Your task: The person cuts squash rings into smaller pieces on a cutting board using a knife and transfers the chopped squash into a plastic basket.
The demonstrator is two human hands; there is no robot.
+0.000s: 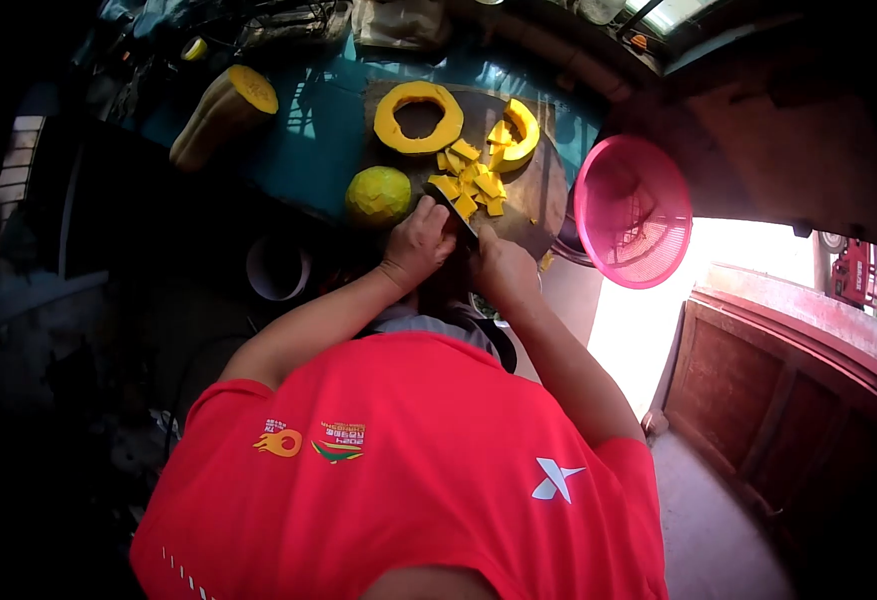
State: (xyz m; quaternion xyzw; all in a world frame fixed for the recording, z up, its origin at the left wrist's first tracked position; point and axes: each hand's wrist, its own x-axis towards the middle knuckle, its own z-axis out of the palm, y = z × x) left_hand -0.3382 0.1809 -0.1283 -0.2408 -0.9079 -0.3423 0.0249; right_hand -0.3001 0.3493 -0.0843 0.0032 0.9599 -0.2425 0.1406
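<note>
On the near part of the board point(541, 195), just beyond the two hands, lies a loose heap of yellow squash pieces point(489, 184), some overlapping, with the knife point(458, 215) slanting along its near side. Each piece should be light, firm and stiff, its wet cut faces likely slick; pinching the flat sides would be surer than catching a thin edge, which might snap. The right hand point(506, 270) is closed at the near end of the knife, where the handle must be, though its fingers hide most of it. The left hand point(420, 240) is curled close against the blade; whether it presses on the metal or steadies a piece under it, I cannot tell, nor how far its fingers are open. Beyond the heap sit a thick squash ring point(388, 120) and a curved chunk point(528, 125), both heavier and easily held by the outer wall. A rounded, faceted greenish lump point(378, 197) rests to the left of the heap; it looks dense and could roll, so a cupped palm would suit it. Farther left, on the blue-green cover point(308, 160), lies a long cut squash point(203, 130); the pink basket point(608, 200) stands right of the board.
</note>
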